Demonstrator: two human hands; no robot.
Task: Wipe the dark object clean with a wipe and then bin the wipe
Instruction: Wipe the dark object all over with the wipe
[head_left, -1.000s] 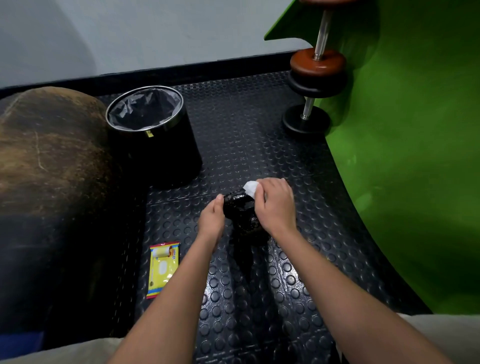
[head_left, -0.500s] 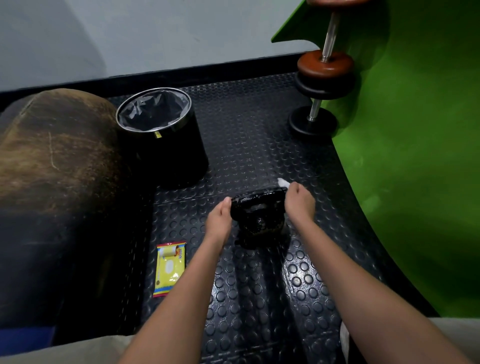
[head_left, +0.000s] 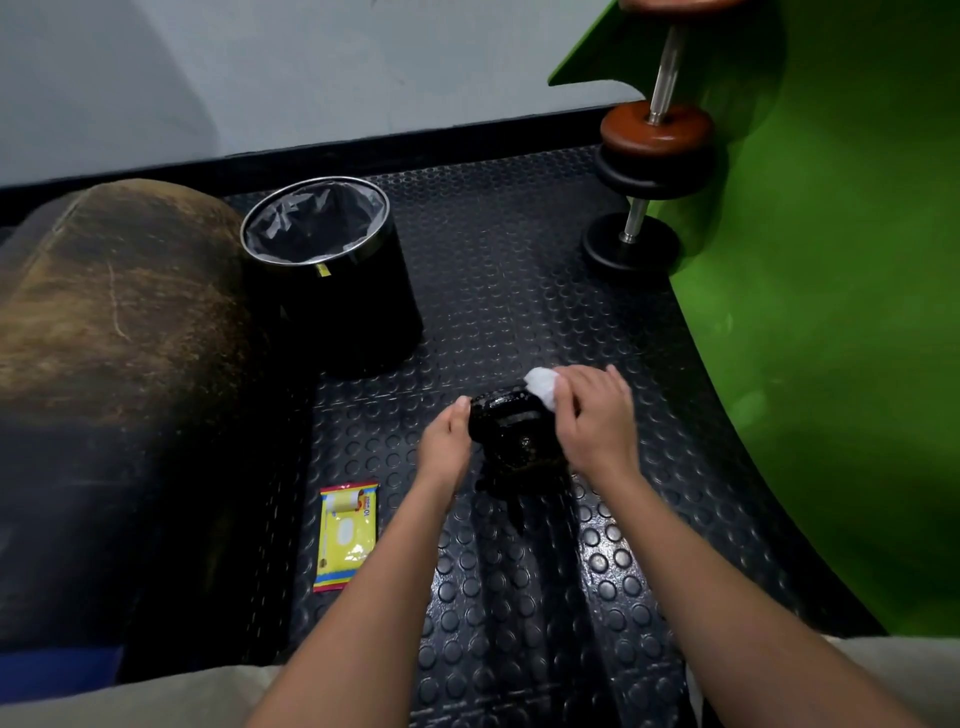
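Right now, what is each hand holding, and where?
Right hand pinches the white wipe against the dark object top; left hand steadies its left side.

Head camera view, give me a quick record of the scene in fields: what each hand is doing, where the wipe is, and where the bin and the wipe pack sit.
left hand: steadies the dark object at its left side
right hand: presses the white wipe on the object's top right
bin: black, lined, open, standing beyond and left of the hands
wipe pack: yellow, flat on the studded floor mat, left of the left forearm
task stage: wiping, wipe not yet binned
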